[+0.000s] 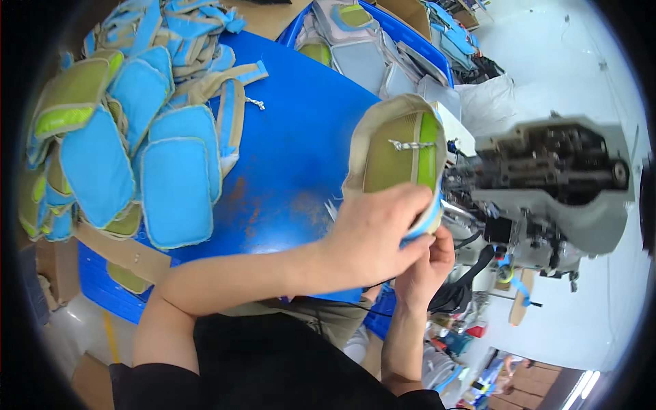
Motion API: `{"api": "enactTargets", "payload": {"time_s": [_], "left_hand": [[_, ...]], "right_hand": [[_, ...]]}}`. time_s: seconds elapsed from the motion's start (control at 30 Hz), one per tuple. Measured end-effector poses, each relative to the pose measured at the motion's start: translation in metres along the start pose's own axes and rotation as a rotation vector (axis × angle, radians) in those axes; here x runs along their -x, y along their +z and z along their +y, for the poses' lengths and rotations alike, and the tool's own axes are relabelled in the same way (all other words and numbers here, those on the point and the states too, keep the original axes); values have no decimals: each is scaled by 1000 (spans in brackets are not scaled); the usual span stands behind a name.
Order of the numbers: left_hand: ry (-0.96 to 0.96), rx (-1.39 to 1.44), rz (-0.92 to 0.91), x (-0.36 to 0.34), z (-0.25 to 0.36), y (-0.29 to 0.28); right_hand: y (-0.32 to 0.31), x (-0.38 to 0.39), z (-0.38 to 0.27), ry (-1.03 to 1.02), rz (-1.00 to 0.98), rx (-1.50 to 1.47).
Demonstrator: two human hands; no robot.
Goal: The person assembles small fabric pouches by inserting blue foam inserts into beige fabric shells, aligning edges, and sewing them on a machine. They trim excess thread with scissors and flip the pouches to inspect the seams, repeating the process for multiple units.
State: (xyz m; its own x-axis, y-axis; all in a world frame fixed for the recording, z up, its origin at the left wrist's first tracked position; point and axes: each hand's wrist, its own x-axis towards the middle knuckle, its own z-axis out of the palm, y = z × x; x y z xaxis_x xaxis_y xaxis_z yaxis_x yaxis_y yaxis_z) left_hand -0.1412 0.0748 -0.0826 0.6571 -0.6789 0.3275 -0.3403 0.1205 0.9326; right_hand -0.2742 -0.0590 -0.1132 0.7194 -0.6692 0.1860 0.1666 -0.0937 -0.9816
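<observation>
My left hand [369, 229] is closed on the lower edge of a rounded fabric pouch panel [389, 160], fingers over its face and thumb beneath. The panel has tan edging, olive mesh and a lime green band, and a short whitish cord lies across it. Its light blue edge shows by my fingertips. My right hand [425, 270] pinches that same lower edge just below my left fingers. The panel is held up against the needle side of a grey sewing machine [588, 229]. My hands hide where fabric and machine meet.
The blue tabletop [294, 130] carries a heap of light blue padded panels [176, 191] at left and tan-and-blue strips [160, 31] behind. A blue bin [437, 51] of grey panels stands at the far side. Cardboard [126, 253] lies at the near left edge.
</observation>
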Motion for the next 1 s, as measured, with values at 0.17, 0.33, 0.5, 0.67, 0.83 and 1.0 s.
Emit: {"api": "enactTargets", "payload": {"time_s": [0.17, 0.33, 0.5, 0.67, 0.83, 1.0], "left_hand": [[130, -22, 86, 7, -11, 4], [151, 55, 122, 6, -15, 5], [54, 196, 75, 2, -11, 4], [-244, 536, -172, -8, -11, -4], [-312, 496, -183, -14, 2, -9], [-356, 332, -266, -20, 13, -15]], "right_hand": [[0, 2, 3, 2, -13, 45], [3, 4, 0, -9, -20, 11], [-5, 1, -2, -4, -1, 8], [5, -7, -18, 29, -39, 49], [-1, -9, -29, 115, -148, -2], [-11, -11, -18, 46, -216, -192]]}}
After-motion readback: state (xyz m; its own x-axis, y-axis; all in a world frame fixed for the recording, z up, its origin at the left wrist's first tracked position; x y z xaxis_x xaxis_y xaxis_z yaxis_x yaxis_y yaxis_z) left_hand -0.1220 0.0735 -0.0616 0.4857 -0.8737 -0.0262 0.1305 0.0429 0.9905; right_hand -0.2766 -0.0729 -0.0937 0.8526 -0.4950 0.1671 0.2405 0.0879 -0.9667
